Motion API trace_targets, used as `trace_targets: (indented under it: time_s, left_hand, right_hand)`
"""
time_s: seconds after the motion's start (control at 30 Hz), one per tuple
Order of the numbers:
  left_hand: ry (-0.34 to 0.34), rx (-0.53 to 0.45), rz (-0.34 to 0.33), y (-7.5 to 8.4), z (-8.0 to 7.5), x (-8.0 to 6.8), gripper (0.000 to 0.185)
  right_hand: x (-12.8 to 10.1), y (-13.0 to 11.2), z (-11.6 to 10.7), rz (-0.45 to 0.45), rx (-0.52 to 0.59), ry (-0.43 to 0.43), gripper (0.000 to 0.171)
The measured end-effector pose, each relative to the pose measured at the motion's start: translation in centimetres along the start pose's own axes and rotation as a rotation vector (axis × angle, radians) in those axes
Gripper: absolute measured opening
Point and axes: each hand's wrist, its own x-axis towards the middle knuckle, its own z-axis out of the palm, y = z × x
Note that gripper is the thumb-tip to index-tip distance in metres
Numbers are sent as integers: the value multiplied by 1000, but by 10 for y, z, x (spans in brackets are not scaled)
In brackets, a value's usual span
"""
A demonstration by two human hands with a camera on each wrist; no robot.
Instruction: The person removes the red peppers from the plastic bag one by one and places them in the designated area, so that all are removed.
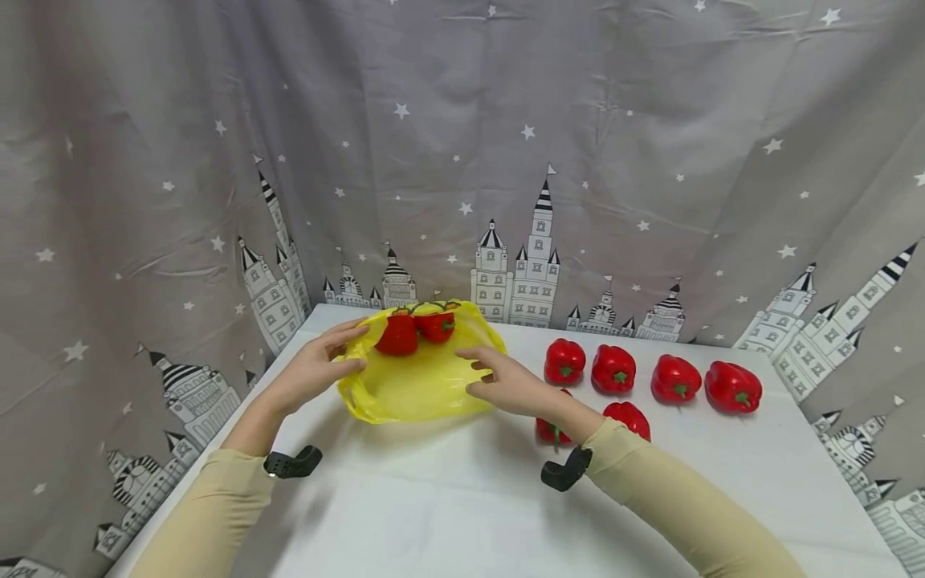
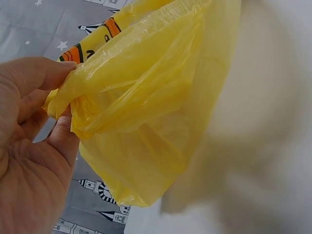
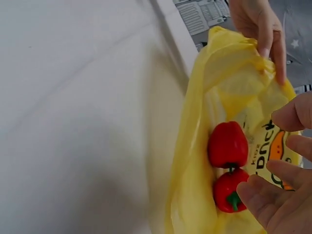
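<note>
A yellow plastic bag (image 1: 415,392) with printed lettering lies with its mouth spread toward me. Inside are two red bell peppers with green stems, one bell pepper (image 3: 228,145) close beside the other bell pepper (image 3: 228,187). My left hand (image 1: 312,371) pinches the bag's rim at its left side; the left wrist view shows thumb and fingers gathering the thin yellow plastic (image 2: 141,92). At the right side of the mouth is my right hand (image 1: 511,385), fingers spread and relaxed, nothing in its grasp. Its fingertips overlap the bag's printed side in the right wrist view.
Right of the bag, several more red bell peppers (image 1: 614,369) stand on the white table (image 1: 405,514) in two rows. My right forearm passes in front of the nearer row. A grey curtain (image 1: 433,144) with castles and stars hangs behind and around the table.
</note>
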Motion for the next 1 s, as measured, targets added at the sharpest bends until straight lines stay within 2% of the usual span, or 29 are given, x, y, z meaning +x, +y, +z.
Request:
trace_targets:
  time_s: [0.17, 0.3, 0.43, 0.57, 0.83, 1.0]
  left_hand:
    - [7, -6, -8, 7, -1, -2, 60]
    - [38, -8, -13, -4, -1, 4, 59]
    - [68, -20, -11, -15, 1, 11, 59]
    - [70, -48, -6, -12, 3, 13, 60]
    - [57, -58, -5, 14, 5, 3, 60]
    - [69, -78, 22, 16, 8, 2, 57]
  right_hand:
    - [25, -2, 14, 7, -70, -1, 56]
    - [47, 2, 21, 31, -140, 18, 58]
    - [65, 11, 25, 63, -157, 42, 61]
    - [81, 17, 29, 81, -124, 85, 64]
    - [107, 23, 42, 49, -42, 138, 63]
    - [124, 24, 52, 72, 32, 178, 64]
